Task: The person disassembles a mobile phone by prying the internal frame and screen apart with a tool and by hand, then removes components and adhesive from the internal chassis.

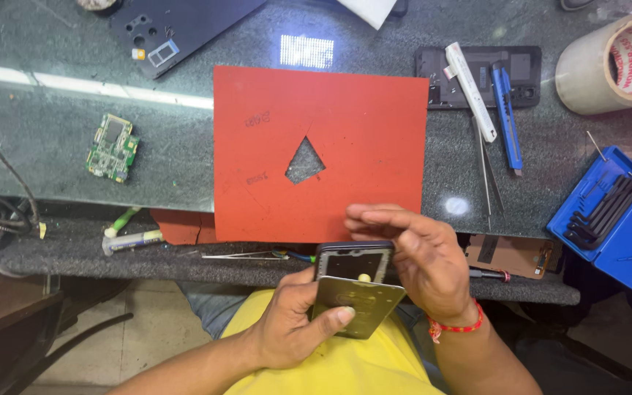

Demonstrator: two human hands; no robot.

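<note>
Tape roll [608, 66] top-right, beige.

Bright, even overhead light. The glossy tabletop [74, 146] mirrors a long white strip at left, a dotted glare patch at top centre. Focus is sharp; shadows soft

Mat [360, 110] centre on table [53, 161]; circuit board [112, 147] left; tape roll [612, 64] right.

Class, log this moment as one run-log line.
left hand: holds phone frame and metal plate | right hand: on frame's edge | behind: red mat on table
</note>
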